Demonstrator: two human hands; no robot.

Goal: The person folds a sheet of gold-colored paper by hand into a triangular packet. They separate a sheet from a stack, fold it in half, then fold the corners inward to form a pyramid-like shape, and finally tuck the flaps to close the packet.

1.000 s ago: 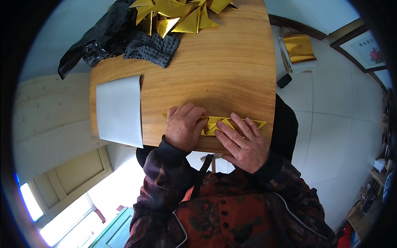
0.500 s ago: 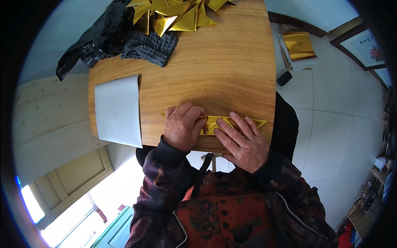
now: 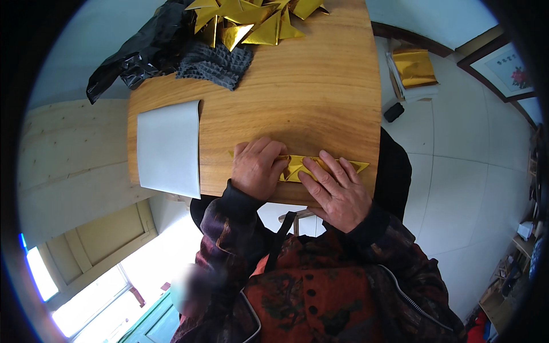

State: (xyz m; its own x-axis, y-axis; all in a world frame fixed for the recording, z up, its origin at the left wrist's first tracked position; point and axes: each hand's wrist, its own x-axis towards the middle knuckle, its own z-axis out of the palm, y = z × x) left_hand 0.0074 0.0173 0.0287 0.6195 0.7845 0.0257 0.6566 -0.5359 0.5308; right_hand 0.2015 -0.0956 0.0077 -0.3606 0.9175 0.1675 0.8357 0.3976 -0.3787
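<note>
A long folded strip of gold foil paper (image 3: 293, 168) with pointed ends lies along the near edge of the wooden table (image 3: 297, 97). My left hand (image 3: 257, 168) is closed over its left part, thumb and curled fingers pinching the foil near the middle. The left tip mostly disappears beneath that hand. Flat on the right part rests my right hand (image 3: 340, 191), fingers stretched and slightly apart, pressing the foil to the wood. Past its fingertips the strip's right point shows.
At the far left of the tabletop are a pile of folded gold foil pieces (image 3: 266, 28), a black plastic bag (image 3: 151, 48) and a dark grey textured cloth (image 3: 217, 64). Silvery-white sheets (image 3: 168, 150) lie nearer. More gold paper (image 3: 414, 67) rests on a stack right of the table.
The view has shifted slightly, moving the things on the table's left a little rightward in the picture. Both hands stay on the foil strip, with only small finger shifts.
</note>
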